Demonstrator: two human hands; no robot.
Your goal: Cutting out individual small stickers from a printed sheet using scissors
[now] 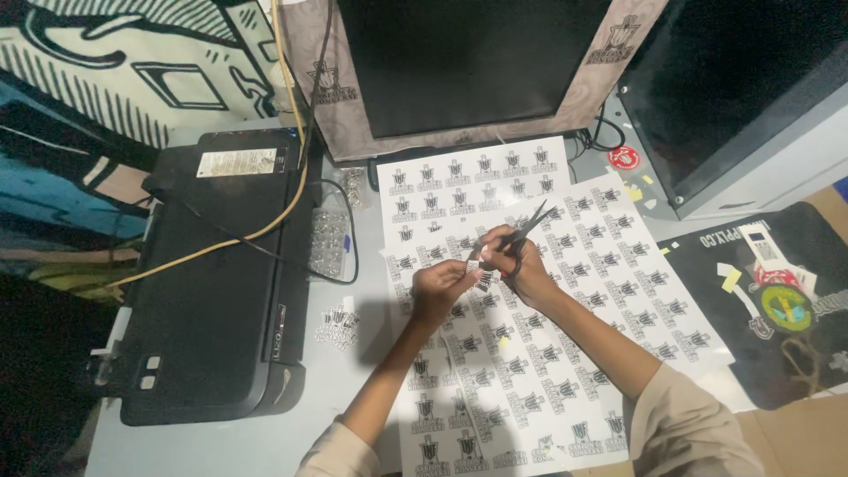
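Small sticker (477, 263) between fingers (459, 269)

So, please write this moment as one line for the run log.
left hand: pinches small printed piece | right hand: holds scissors, blades open | below: printed sheets | left side: black printer

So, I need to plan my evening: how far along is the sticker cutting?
Early on. Done: a small pile of cut stickers lies beside the printer. In hand: the left hand pinches a small piece while the right hand works the scissors. Left: several printed sheets remain mostly uncut.
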